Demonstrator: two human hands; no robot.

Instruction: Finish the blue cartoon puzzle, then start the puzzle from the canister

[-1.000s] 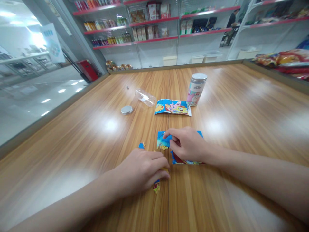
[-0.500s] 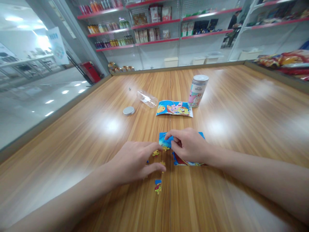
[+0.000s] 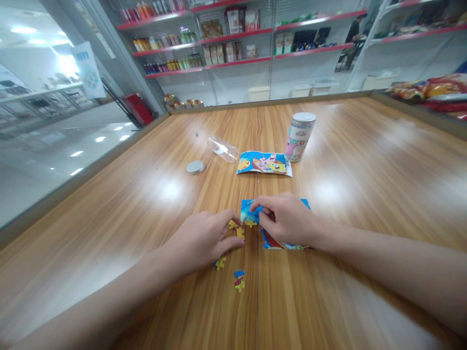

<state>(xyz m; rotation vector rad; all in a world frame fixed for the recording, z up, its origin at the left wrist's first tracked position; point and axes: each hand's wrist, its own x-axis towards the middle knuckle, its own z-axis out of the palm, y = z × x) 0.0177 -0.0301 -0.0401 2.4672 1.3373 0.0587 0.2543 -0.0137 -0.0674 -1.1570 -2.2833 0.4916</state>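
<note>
My right hand (image 3: pixel 286 216) rests on a partly assembled jigsaw puzzle (image 3: pixel 286 240) with a blue and dark red picture, hiding its middle. Its fingers are curled, with a bright blue puzzle piece (image 3: pixel 257 212) at the thumb and index finger. To the left, my left hand (image 3: pixel 207 238) is low over the table, thumb and index finger apart. A yellow puzzle piece (image 3: pixel 240 233) shows between those fingertips. Another yellow piece (image 3: pixel 233 224) lies by the index finger, and a yellow-green piece (image 3: pixel 220 263) sits partly under the hand. Nearer me is a blue, red and yellow-green piece (image 3: pixel 239 281).
Beyond the puzzle lies a cartoon picture sheet (image 3: pixel 263 163). A printed can (image 3: pixel 299 137) stands at its right; a clear plastic jar (image 3: pixel 223 148) lies on its side at its left. A silver lid (image 3: pixel 195 167) is beside the jar. Stocked shelves (image 3: pixel 237 36) stand behind the table.
My left hand has drawn slightly left, and the yellow piece near its thumb has shifted up and left. A yellow-green piece below that hand has come into view. My right hand has hardly moved.
</note>
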